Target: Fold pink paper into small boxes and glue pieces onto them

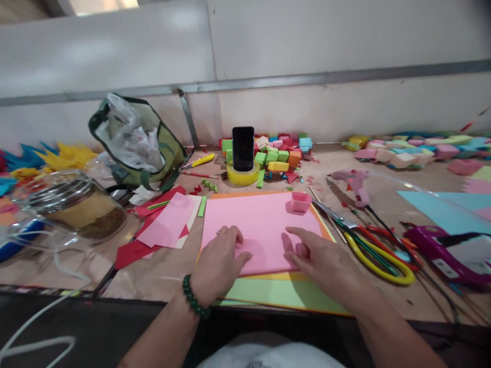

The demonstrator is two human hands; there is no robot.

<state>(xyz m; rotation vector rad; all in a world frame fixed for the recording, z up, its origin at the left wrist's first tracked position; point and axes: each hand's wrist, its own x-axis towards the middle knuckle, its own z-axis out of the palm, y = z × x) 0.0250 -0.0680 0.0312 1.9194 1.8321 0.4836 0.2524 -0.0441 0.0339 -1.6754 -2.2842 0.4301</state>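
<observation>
A sheet of pink paper (261,217) tops a stack of coloured sheets, with green paper (284,294) showing at the near edge. My left hand (222,255) is over the left part of the pink sheet, thumb apart from slightly curled fingers, holding nothing. Over the right part is my right hand (318,258), its index finger stretched out and its thumb apart, also with nothing in it. Whether either hand touches the sheet I cannot tell. A small folded pink paper box (301,202) sits at the sheet's far right corner.
Right of the stack lie yellow-handled scissors (378,260), a pink glue gun (355,184) and a purple device (448,255). Behind stands a phone (243,148) in a yellow tape roll (243,175), near folded paper blocks (278,166). Leftward are paper pieces (166,220), a jar (82,207) and a green bag (169,153).
</observation>
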